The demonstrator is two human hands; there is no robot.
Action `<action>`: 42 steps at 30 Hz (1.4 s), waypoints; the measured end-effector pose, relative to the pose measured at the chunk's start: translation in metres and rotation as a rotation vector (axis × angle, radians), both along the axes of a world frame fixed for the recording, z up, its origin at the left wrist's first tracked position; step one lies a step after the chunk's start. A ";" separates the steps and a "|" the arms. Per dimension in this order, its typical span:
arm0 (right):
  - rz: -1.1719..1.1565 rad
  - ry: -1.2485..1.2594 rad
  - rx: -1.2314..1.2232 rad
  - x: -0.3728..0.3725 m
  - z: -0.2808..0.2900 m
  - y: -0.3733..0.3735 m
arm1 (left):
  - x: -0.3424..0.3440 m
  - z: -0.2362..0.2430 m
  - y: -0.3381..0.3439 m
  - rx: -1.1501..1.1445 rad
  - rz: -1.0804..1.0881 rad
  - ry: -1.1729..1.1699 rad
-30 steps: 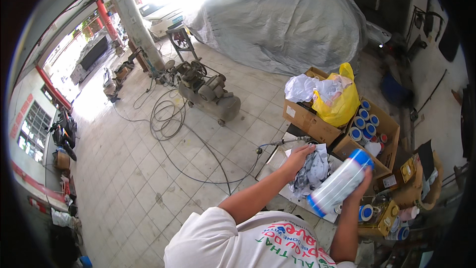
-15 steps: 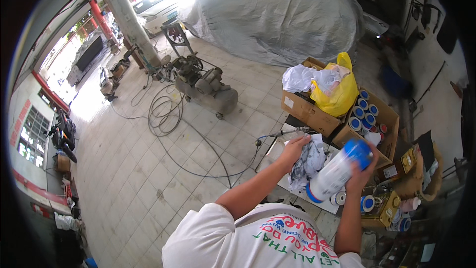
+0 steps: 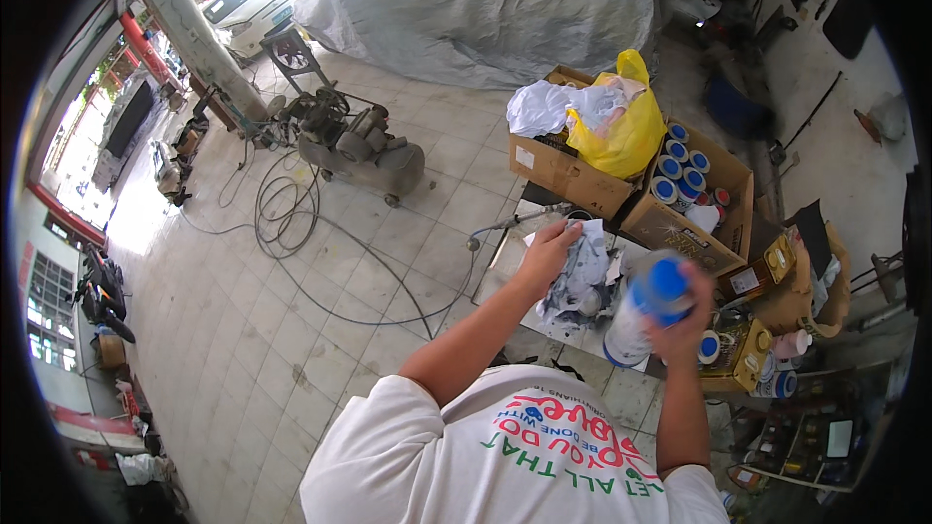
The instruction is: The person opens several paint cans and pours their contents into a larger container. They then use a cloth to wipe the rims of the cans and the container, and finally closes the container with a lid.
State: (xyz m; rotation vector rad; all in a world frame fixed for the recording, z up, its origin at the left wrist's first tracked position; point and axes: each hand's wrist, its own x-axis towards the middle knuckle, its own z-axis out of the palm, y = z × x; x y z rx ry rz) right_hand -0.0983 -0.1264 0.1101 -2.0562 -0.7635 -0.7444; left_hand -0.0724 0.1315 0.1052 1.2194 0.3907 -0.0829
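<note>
My right hand is wrapped round a white cylindrical container with a blue lid. The container is smeared by motion and leans with its lid up and to the right, above the near side of a small work table. My left hand is closed on a crumpled, stained grey-white rag, which hangs over the table next to the container. Beyond my left fingers lies a spray gun joined to a hose.
Behind the table stand a cardboard box with a yellow plastic bag and another box of blue-lidded cans. A golden tin sits at the right. An air compressor and coiled hose occupy the tiled floor.
My head view has shifted, so the surroundings sit further left and higher. The container has tipped more upright in my right hand. My left hand keeps its hold on the rag.
</note>
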 end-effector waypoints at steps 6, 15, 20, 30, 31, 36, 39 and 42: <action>-0.019 0.167 0.337 0.000 0.004 0.008 | 0.014 -0.044 0.006 -0.082 -0.109 -0.103; 0.068 0.425 0.445 -0.011 0.007 0.016 | 0.019 -0.047 0.016 -0.203 -0.073 -0.018; 0.114 0.869 1.270 -0.006 -0.012 0.017 | 0.005 -0.008 0.000 -0.191 -0.013 -0.004; 0.085 0.361 0.322 -0.017 -0.003 0.023 | 0.015 -0.021 -0.001 -0.329 -0.061 0.050; 0.040 0.382 0.464 -0.009 -0.013 0.022 | 0.020 -0.032 0.001 -0.285 -0.043 0.030; -0.003 0.642 1.036 0.004 -0.030 0.016 | 0.025 -0.037 -0.002 -0.363 -0.086 -0.001; 0.025 0.290 0.342 -0.007 -0.009 0.010 | 0.023 -0.038 0.002 -0.358 -0.115 0.012; 0.121 0.788 1.202 0.007 -0.037 -0.006 | 0.024 -0.031 -0.004 -0.361 -0.084 0.016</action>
